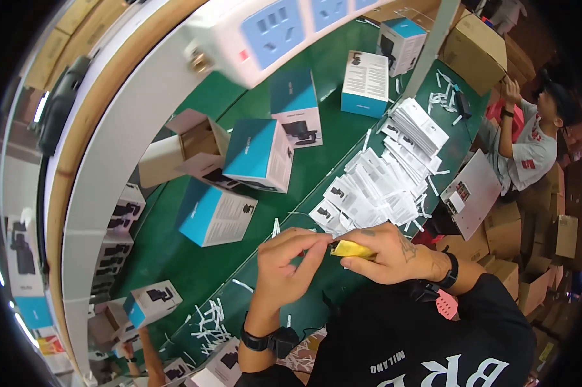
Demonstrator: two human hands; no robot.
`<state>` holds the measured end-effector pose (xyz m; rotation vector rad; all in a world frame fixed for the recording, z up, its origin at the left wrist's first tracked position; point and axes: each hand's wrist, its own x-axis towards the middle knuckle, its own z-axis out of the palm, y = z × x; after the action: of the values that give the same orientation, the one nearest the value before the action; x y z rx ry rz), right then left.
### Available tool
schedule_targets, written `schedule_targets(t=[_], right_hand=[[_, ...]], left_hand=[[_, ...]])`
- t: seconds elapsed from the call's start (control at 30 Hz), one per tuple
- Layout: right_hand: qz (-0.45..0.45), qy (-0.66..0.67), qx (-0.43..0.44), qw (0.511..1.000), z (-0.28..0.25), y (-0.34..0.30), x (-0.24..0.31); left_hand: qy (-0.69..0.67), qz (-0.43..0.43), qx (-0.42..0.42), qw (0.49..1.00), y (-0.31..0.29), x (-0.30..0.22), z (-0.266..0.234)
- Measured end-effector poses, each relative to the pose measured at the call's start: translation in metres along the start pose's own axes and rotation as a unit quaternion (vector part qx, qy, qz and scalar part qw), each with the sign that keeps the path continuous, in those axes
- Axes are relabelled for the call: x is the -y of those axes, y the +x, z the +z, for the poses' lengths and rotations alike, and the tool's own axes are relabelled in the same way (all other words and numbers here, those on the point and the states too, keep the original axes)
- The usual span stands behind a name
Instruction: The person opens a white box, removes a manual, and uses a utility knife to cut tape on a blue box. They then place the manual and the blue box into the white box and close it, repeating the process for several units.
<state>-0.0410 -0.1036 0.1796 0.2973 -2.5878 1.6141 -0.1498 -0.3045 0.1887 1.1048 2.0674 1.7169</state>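
My right hand (394, 257) is closed around a small yellow object (354, 249) with a dark end; its exact kind does not show. Close against that dark end, the thumb and fingertips of my left hand (288, 263) are pinched together. Whatever they pinch is too small to make out. Both hands are held up over the near edge of the green table (304, 298). Just beyond them lies a loose pile of white printed leaflets (375, 193), with a neater stack of white leaflets (421, 129) behind it.
Several teal-and-white boxes (220, 213) stand across the belt, beside an opened box (200, 138). White paper strips (213, 327) litter the table. A power strip (271, 35) hangs overhead. Another person (526, 138) is at the right; someone's arm (150, 361) reaches in lower left.
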Motion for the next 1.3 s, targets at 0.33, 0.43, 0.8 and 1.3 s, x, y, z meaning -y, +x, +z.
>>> schedule_targets(t=[0.33,0.43,0.8,1.3], right_hand=[[-0.081,-0.019,0.162,0.983,0.006,0.013,0.024],[-0.027,-0.061,0.131,0.989,0.003,0.017,0.023],[-0.135,-0.049,0.221,0.965,0.071,0.066,0.050],[-0.093,-0.065,0.420,0.900,0.076,0.104,0.031]], left_hand=[[0.069,-0.061,-0.003,0.996,-0.073,-0.031,-0.066],[0.081,-0.140,-0.121,0.979,-0.094,-0.029,-0.090],[0.105,-0.006,-0.092,0.990,-0.121,-0.018,-0.078],[0.091,-0.187,-0.190,0.960,-0.242,-0.017,-0.114]])
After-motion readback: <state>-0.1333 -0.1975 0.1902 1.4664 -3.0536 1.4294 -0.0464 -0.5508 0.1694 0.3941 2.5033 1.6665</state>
